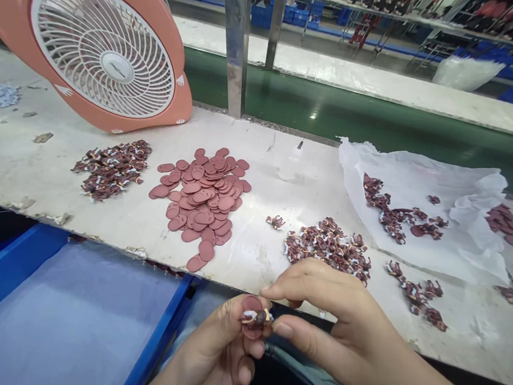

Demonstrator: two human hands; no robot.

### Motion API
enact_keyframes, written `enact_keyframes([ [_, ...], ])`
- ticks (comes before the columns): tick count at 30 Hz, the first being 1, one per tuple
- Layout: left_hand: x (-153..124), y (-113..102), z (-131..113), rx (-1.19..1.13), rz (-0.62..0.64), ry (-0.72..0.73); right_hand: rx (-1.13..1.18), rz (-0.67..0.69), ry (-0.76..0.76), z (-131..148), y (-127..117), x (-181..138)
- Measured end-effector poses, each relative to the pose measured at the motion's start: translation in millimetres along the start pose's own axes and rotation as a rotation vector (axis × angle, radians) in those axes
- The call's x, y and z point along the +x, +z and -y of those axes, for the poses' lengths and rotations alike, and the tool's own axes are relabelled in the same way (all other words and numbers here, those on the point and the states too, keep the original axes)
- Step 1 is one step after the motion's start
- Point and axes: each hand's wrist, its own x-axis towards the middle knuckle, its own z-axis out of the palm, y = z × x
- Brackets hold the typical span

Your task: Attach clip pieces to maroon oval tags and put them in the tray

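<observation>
Low in front of me, my left hand (pixel 218 346) is closed, pinching a reddish-brown oval disc (pixel 252 303) between thumb and fingers. Against the disc's face sits a small dark-brown figurine (pixel 259 318) with light-blue and yellow parts; whether the two are joined I cannot tell. My right hand (pixel 339 321) reaches in from the right with thumb and index finger apart. Its thumb tip is at the figurine's right side, touching or nearly so, and the index finger arches above. Beyond the hands lie a pile of similar figurines (pixel 328 245) and a heap of oval discs (pixel 206 197).
An orange fan (pixel 179 97) stands on the white worktable (pixel 250 252) at left, near another brown figurine pile (pixel 114 166). White plastic sheeting (pixel 440 174) with figurines lies at right. A blue bin (pixel 150 352) sits below the table edge. A metal post (pixel 234 45) rises behind.
</observation>
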Motion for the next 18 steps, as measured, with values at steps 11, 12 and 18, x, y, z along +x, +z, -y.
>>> enact_keyframes([
  [11, 4, 2, 0, 0.02, -0.016, 0.05, 0.061, -0.041, 0.055, -1, 13, 0],
  [12, 4, 4, -2, 0.032, -0.02, 0.056, 0.066, -0.056, 0.056, -1, 14, 1],
  [18, 0, 17, -11, 0.142, -0.069, 0.049, 0.036, -0.223, -0.073, -4, 21, 4],
])
